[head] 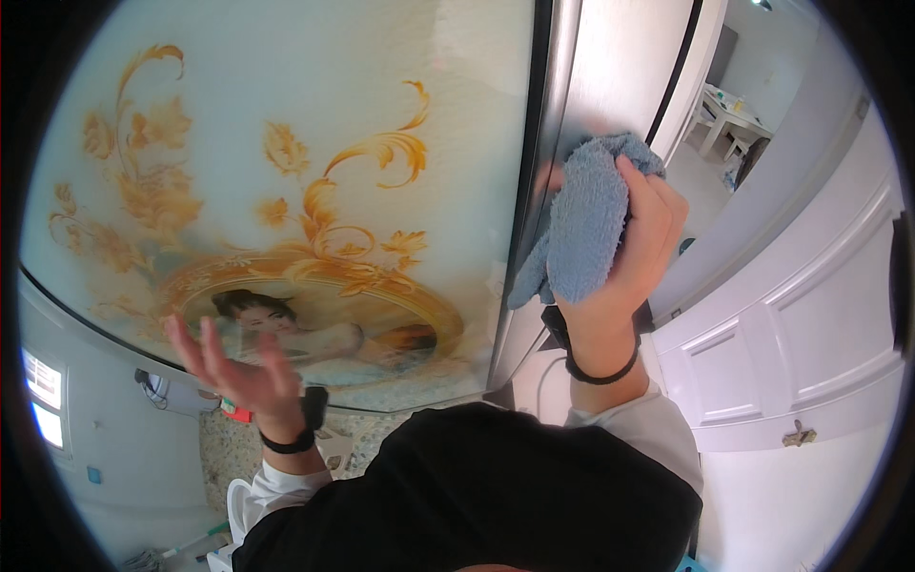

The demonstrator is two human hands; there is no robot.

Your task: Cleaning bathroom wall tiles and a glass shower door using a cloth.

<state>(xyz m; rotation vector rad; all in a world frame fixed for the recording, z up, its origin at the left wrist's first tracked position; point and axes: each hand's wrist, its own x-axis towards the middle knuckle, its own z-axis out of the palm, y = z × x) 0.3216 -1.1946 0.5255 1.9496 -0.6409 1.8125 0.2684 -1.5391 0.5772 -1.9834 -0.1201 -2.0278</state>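
Note:
My right hand point(647, 229) holds a bunched blue-grey terry cloth point(587, 214) against the pale metal door frame point(618, 64), beside its black edge strip. Part of the cloth hangs down to the left, past my wrist. To the left of the frame spreads a large glossy panel point(343, 64) printed with golden scrollwork and an oval painted portrait. In front of the lower part of that panel my left hand point(239, 365) is raised, empty, with fingers spread and slightly blurred. Whether its fingertips touch the panel cannot be told. Both wrists wear black bands.
A white panelled door point(836, 314) with a metal latch stands at the right. Through the opening, a white table point(736, 114) with things on it shows in another room. At the lower left are a mop point(146, 560), a white chair point(238, 500) and a pebbled surface.

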